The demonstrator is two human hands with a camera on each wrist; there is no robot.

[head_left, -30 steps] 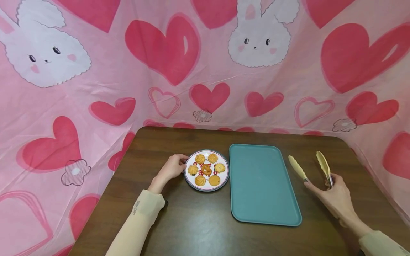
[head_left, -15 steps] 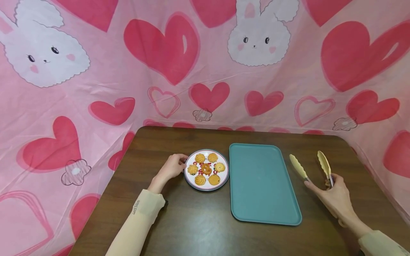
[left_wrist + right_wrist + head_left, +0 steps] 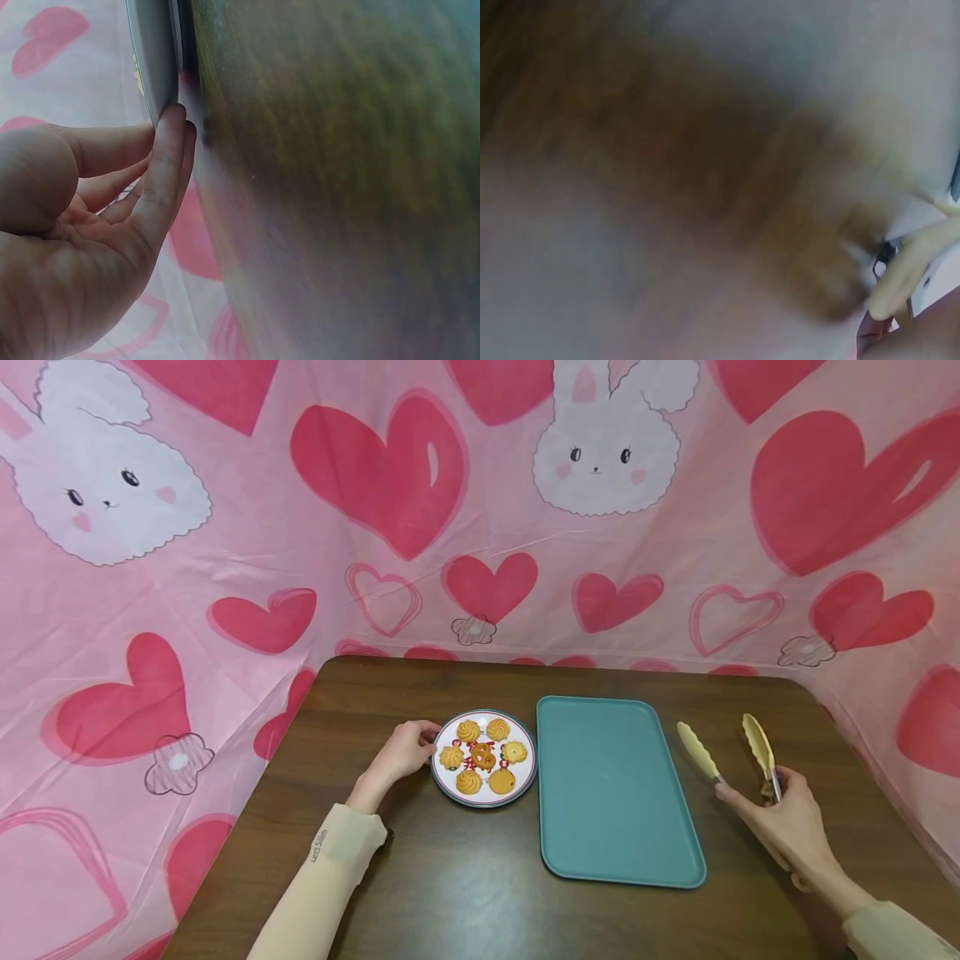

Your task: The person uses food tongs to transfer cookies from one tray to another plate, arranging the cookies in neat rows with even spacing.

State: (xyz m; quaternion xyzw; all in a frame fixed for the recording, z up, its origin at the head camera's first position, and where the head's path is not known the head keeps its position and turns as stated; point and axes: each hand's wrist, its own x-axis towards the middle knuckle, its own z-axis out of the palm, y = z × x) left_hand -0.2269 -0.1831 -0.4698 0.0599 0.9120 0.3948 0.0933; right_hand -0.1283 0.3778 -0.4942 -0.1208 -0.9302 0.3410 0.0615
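Note:
In the head view a white plate [image 3: 489, 793] with a dark rim carries several golden cookies, a pretzel-shaped one [image 3: 483, 757] in the middle. My left hand [image 3: 402, 752] pinches the left side of this plate. The left wrist view shows the thumb on one face of the plate [image 3: 154, 52] and the fingers against its underside. My right hand [image 3: 790, 821] holds cream-tipped tongs [image 3: 771, 774] right of the tray, their two arms spread apart with nothing between the tips. A brown handle end with a loop shows under the wrist. The right wrist view is mostly blurred.
A teal rectangular tray [image 3: 611, 793] lies just right of the plate, close to its rim. Both rest on a dark wooden table [image 3: 465, 877]. Behind the table's far edge hangs a pink curtain [image 3: 420, 602] printed with hearts and rabbits.
The tongs have shifted very slightly, and more of their looped tail end shows under the right wrist. The left hand, plate and tray stay where they were.

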